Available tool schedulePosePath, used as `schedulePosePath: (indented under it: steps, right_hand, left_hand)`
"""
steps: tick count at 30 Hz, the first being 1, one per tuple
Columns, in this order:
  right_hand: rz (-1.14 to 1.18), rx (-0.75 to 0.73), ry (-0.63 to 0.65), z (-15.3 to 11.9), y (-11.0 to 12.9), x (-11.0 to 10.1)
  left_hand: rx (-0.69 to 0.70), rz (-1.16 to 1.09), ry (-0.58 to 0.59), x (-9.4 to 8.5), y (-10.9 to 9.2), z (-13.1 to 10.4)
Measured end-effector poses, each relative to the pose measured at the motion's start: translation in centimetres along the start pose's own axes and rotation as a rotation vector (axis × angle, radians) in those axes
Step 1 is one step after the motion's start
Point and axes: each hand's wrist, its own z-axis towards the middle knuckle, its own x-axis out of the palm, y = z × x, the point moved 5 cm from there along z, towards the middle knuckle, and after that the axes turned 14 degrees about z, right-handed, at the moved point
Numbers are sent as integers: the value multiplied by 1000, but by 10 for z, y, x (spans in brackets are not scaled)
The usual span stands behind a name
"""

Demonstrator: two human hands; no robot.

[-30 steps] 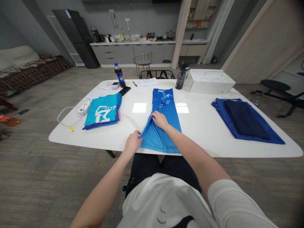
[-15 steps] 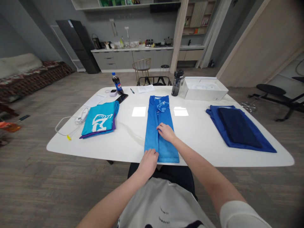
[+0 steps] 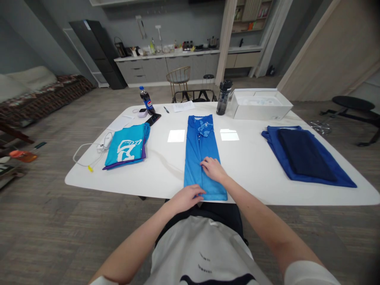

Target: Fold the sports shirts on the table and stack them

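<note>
A blue shirt (image 3: 194, 158), folded into a long narrow strip with its collar at the far end, lies on the white table (image 3: 160, 170). My left hand (image 3: 190, 196) rests over the strip's near left corner, fingers bent and slightly apart, with no cloth gripped that I can see. Farther up, my right hand (image 3: 213, 168) lies on the middle of the shirt, its fingers spread a little on the fabric. Left of the shirt is a folded turquoise shirt (image 3: 126, 145) with white print, over purple cloth. Dark blue folded clothes (image 3: 305, 156) lie to the right.
Along the far edge stand a cola bottle (image 3: 147, 101), a black tumbler (image 3: 223, 98) and an open white box (image 3: 258, 106). A phone (image 3: 153, 119), a pen (image 3: 166, 109) and papers lie there too. A white cable (image 3: 86, 145) trails at the left.
My left hand has shifted inward along the shirt's near edge, turning toward the right. My right hand stays on the shirt's middle. The view has moved slightly.
</note>
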Motion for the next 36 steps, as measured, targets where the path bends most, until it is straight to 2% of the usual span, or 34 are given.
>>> schedulePosePath:
  steps: [4,7,9,13,19,24,28,36]
  right_hand:
    - [-13,-23,30,-16,-3,1]
    - [-29,-47,43,-25,-4,1]
    - [-32,-64,45,-30,-4,0]
    - [-44,-135,108,-45,4,-1]
    - [32,-222,256,-80,19,-5]
    - [272,-148,276,-103,-1,-21]
    - [328,-95,222,-118,-22,-33]
    - [371,-62,225,-131,-27,-35]
  left_hand:
    - [-24,105,-164,-8,37,6]
    - [26,220,-171,-2,61,9]
    - [80,248,-170,3,69,7]
    - [176,240,-152,6,71,-4]
    - [208,152,-18,0,70,-17]
    - [247,67,58,-7,71,-23]
    - [289,111,37,-5,73,-28]
    - [271,169,-41,-2,69,-25]
